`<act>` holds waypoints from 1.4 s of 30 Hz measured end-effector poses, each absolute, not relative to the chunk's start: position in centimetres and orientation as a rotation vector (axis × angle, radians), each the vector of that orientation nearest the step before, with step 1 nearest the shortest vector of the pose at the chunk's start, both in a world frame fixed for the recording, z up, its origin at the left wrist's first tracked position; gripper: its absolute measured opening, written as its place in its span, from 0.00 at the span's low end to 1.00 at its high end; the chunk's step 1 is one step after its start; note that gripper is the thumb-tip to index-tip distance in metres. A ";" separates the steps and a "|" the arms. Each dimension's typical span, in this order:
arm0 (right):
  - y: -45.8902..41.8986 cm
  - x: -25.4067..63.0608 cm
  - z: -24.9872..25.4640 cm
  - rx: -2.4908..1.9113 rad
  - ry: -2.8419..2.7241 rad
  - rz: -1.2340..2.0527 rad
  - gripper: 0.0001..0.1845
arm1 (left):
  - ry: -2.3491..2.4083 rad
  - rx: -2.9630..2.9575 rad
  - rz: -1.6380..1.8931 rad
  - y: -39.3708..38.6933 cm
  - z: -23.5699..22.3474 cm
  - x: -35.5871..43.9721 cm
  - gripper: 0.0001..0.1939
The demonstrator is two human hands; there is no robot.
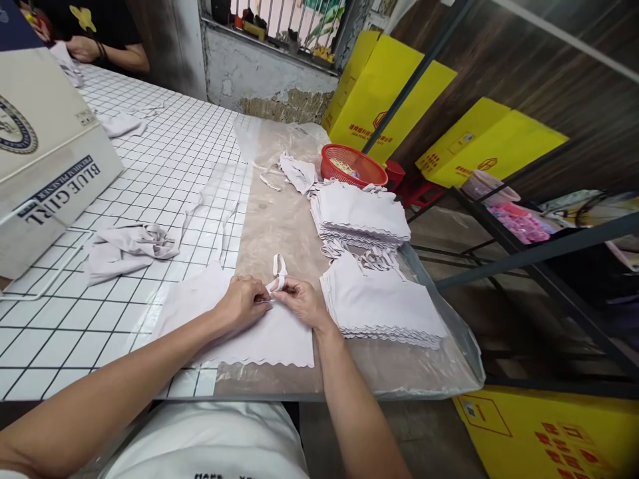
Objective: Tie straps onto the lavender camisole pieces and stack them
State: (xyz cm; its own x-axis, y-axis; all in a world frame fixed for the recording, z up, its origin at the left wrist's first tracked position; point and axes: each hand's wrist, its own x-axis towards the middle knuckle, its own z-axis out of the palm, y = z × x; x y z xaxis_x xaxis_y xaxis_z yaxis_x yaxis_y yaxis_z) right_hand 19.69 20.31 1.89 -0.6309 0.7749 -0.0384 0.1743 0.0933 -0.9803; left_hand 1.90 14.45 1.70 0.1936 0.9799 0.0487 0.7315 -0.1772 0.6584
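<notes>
A pale camisole-style top (279,339) with a scalloped lower edge lies flat on the table in front of me. My left hand (244,301) is closed in a pinch at its upper edge. Right beside it, my right hand (302,301) pinches the base of a thin shoulder strap (279,265), whose loop stands up above the fingers. The fingertips of both hands almost meet, and the exact bit of cloth between them is partly hidden. Another strap (219,233) stretches away over the tiled surface from the top's left side.
Two stacks of similar tops, a near one (379,293) and a far one (364,209), lie to the right. Behind them stands a red basket (354,166). A crumpled garment (132,249) and a carton (54,159) are at left. A metal rack (539,256) borders the table's right; another person's hand (82,48) works far left.
</notes>
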 end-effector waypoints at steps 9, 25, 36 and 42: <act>19.8 19.6 2.5 -1.039 -1.963 1.563 0.15 | 1.596 1.907 0.695 14.5 1.3 2.1 0.08; 19.1 20.4 2.3 -1.122 -2.135 1.314 0.09 | 1.586 1.886 0.740 14.6 0.7 2.1 0.04; 18.0 20.2 2.9 -1.220 -2.159 1.143 0.10 | 1.546 1.878 0.744 14.6 1.2 2.1 0.06; 18.0 20.1 3.2 -1.168 -2.236 1.052 0.10 | 1.522 1.889 0.723 14.6 1.2 2.0 0.06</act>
State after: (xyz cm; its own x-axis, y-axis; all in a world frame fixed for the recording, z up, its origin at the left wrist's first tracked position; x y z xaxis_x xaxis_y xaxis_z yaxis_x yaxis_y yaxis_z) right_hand 20.08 17.96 3.17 -0.5677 0.8232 0.0097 0.5175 0.3660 -0.7734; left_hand 1.97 14.64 1.20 0.1938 0.9801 0.0430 0.6524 -0.1615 0.7405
